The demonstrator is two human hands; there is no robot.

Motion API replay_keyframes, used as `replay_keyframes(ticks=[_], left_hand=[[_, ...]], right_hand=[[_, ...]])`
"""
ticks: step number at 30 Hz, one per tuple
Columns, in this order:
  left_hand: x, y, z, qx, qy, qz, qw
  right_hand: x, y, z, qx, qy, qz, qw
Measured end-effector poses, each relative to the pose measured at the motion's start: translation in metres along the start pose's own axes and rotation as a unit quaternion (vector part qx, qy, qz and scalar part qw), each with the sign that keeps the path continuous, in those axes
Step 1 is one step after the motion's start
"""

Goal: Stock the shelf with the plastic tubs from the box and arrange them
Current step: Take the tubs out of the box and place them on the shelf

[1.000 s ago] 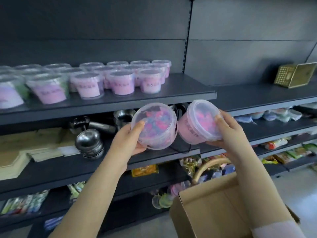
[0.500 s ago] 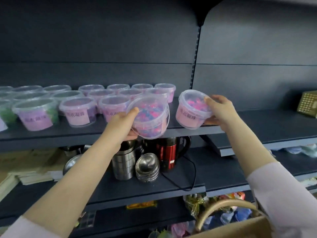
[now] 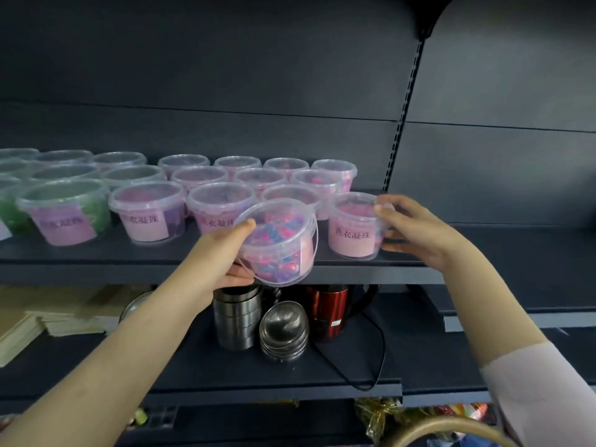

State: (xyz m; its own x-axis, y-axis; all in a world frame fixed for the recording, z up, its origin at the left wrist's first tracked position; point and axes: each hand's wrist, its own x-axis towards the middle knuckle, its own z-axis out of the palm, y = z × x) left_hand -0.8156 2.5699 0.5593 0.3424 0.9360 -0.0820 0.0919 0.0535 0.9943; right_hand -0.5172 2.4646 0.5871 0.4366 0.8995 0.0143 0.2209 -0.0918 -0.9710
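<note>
- Head view: left grip [image 3: 222, 253] clasps a clear round plastic tub of pink-blue pods [image 3: 280, 246], tilted, in front of the dark metal shelf [image 3: 129, 262] edge.
- Right grip [image 3: 416, 227] grasps a pink-labelled clear plastic tub [image 3: 353, 233], upright on the shelf, right of the stocked tub rows [image 3: 219, 201].

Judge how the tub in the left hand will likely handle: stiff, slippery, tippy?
The tilted tub is probably rigid: the left hand holds it without visible denting. Narrower base than lid suggests some tippiness. Loose coloured pieces inside likely shift.

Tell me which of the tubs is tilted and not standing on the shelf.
The tub held by the left hand: it leans before the shelf edge; all others stand upright.
</note>
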Motion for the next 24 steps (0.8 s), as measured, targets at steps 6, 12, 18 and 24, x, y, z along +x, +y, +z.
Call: replay_keyframes(ticks=[6, 12, 18, 24], left_hand=[[0.0, 0.001, -0.011, -0.004, -0.009, 0.005, 1.0], [-0.013, 0.006, -0.012, 0.015, -0.038, 0.024, 0.999], [-0.03, 0.018, 0.024, 0.023, -0.103, 0.027, 0.994], [-0.038, 0.027, 0.086, 0.024, -0.168, 0.049, 0.984]], right_hand=[[0.008, 0.005, 0.001, 0.04, -0.033, -0.02, 0.998], [-0.006, 0.006, 0.012, -0.1, 0.153, -0.079, 0.98], [-0.082, -0.005, 0.022, -0.103, -0.08, -0.241, 0.962], [-0.106, 0.005, 0.003, -0.047, -0.063, -0.232, 0.969]])
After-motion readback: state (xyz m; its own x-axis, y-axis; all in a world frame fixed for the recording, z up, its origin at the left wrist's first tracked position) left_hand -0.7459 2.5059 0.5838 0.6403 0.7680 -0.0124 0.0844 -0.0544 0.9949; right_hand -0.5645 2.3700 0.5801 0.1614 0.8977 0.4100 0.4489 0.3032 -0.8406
